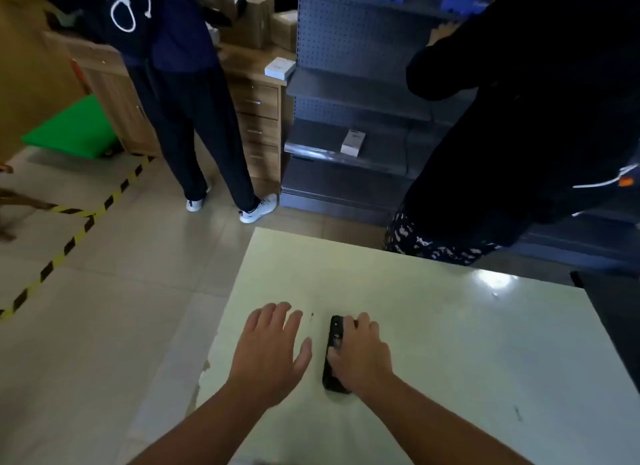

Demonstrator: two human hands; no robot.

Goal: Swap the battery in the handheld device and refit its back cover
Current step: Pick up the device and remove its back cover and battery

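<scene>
On the pale worktop [450,326], near its front-left edge, black handheld device [335,340] lies flat, button side up. Right hand [362,352] curls over its right side, gripping it. Left hand [272,347] spread wide, empty, just beside. Advise: lift, flip device so back cover faces up, left hand steadies. No spare battery seen.

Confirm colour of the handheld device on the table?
Black, with small buttons on its face; the handheld device shows in the head view.
</scene>
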